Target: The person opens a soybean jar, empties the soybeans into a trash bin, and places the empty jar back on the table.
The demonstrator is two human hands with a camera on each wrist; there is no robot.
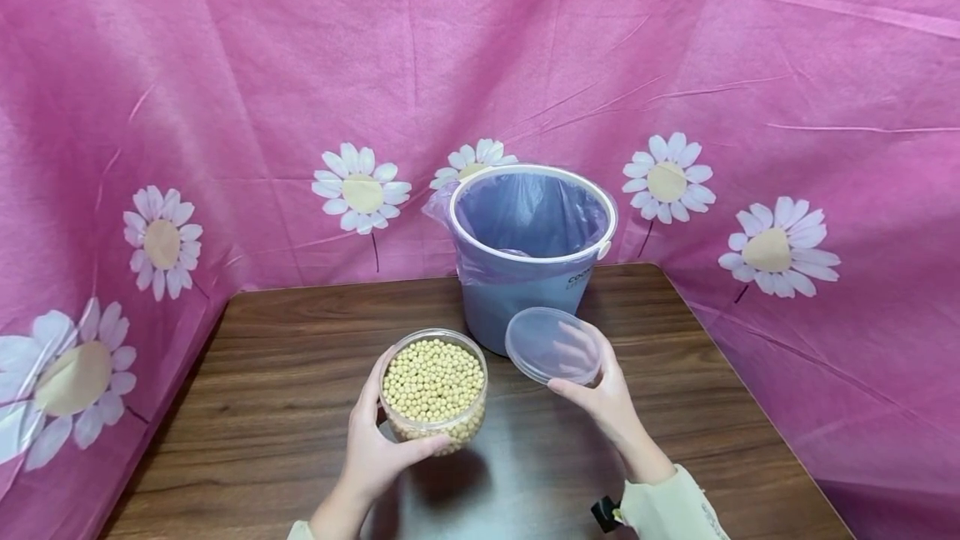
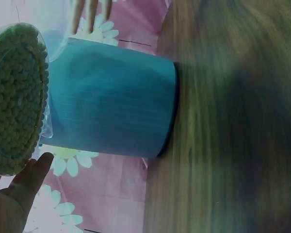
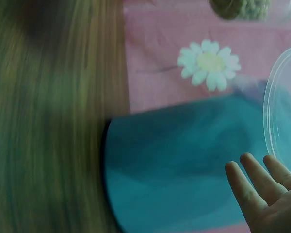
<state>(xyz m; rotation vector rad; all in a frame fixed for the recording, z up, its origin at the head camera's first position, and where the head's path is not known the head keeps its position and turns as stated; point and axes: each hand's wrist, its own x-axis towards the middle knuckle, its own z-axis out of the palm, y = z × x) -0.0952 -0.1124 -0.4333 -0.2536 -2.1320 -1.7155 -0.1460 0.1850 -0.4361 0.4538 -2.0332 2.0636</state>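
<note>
In the head view's lower centre, the left hand (image 1: 377, 444) grips a jar (image 1: 467, 432) of beans (image 1: 433, 378); right of it, the right hand (image 1: 613, 397) pinches a lid (image 1: 546, 345). The bin (image 1: 498, 302), right of centre, reads "COO", the rest unclear. Print (image 1: 709, 515) on the sleeve (image 1: 667, 505), lower right, is illegible.

We seem to be in a cloth-hung nook with a homely look; pink cloth (image 1: 480, 48) printed with large white daisies (image 1: 363, 192) hangs behind the table (image 1: 292, 348) and along both its sides, creased and loosely draped, so that we see a makeshift booth; the table is brown with wood grain and has rounded far corners; the goods here are household ones, a blue bin (image 1: 517, 302) lined with a thin plastic bag (image 1: 528, 211), a clear jar (image 1: 467, 426) of pale beans (image 1: 433, 375) and a clear plastic lid (image 1: 542, 346); which room or building holds this nook, we cannot tell.
</note>
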